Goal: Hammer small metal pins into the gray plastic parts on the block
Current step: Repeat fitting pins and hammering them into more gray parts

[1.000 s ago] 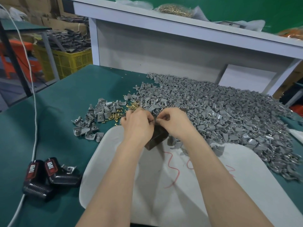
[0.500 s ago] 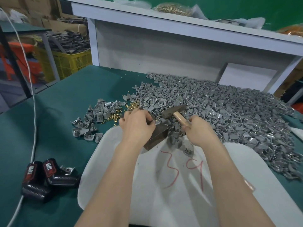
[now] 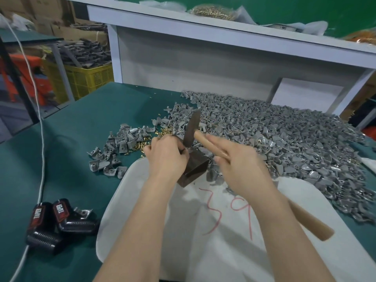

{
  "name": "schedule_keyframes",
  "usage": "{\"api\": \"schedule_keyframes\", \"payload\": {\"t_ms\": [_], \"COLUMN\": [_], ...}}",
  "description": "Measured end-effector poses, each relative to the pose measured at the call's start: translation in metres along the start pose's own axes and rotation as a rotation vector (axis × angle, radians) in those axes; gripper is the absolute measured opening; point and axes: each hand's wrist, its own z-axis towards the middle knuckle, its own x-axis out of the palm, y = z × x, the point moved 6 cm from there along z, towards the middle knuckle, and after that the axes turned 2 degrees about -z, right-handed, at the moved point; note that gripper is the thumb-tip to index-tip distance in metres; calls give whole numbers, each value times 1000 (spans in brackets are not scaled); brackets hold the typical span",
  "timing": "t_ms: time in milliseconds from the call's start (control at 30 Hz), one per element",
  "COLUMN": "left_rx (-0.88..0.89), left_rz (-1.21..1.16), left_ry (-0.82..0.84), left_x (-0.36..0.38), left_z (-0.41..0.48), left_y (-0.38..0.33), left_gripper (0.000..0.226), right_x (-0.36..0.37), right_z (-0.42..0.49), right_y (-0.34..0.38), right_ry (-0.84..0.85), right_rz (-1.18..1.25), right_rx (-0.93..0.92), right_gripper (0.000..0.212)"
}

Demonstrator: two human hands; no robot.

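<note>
Gripping a wooden-handled steel hammer (image 3: 192,127) close behind its head, the right hand (image 3: 240,163) has its fingers wrapped along the handle; blur hides finer detail. The hammer head hangs just above the dark brown rectangular block (image 3: 196,169), which stands on a white pad (image 3: 223,251) on the green worktop (image 3: 91,119). The left hand (image 3: 166,157) pinches at the block's top with curled fingers; the part and pin there are hidden. Loose gray plastic parts (image 3: 274,139) are heaped behind. Hazard: a glancing blow could bend the pin or strike those fingertips.

Right hand (image 3: 238,161) grips hammer (image 3: 192,129) raised over block (image 3: 196,166); left hand (image 3: 164,157) grips block top
</note>
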Motion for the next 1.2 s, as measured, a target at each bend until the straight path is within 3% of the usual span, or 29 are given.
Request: {"api": "schedule_keyframes", "payload": {"t_ms": [67, 167, 200, 300, 333, 467, 500, 600, 633, 800, 933, 1067, 1200], "left_rx": [4, -7, -11, -8, -7, -24, -28, -23, -19, -25, -28, -26, -33], "left_rz": [-5, -28, -31, -4, 0, -27, -30, -17, -14, -41, -16, -28, -41], "left_ry": [-2, -10, -8, 6, 4, 1, 1, 9, 10, -5, 18, 23, 24], "left_x": [0, 1, 1, 0, 0, 1, 1, 1, 0, 1, 0, -1, -1], "left_z": [0, -1, -1, 0, 0, 0, 0, -1, -1, -1, 0, -1, -3], "left_y": [1, 2, 2, 1, 1, 3, 3, 2, 1, 2, 0, 0, 0], "left_gripper": [15, 15, 15, 19, 19, 16, 15, 12, 12, 18, 15, 17, 17], "right_x": [5, -15, -17, 5, 9, -9, -12, 7, 10, -10, 12, 16, 29], "right_z": [-1, 1, 2, 0, -1, -1, 0, -2, -2, -2, -4, 8, 27], "right_y": [-3, -3, -2, -4, -5, -5, -5, -11, -14, -9, -11, -23, -56], "right_ry": [8, -276, -293, -7, 19, -260, -257, 65, 98, -229, 77, -5, 45], "right_rz": [-58, 102, 116, -18, -42, 109, 130, 9, -14, 141, 13, 85, 180], "right_rx": [55, 34, 2, 19, 50, 52, 23, 42, 86, 15, 50, 94, 307], "right_gripper": [54, 55, 57, 58, 55, 59, 60, 56, 54, 57, 54, 50, 44]}}
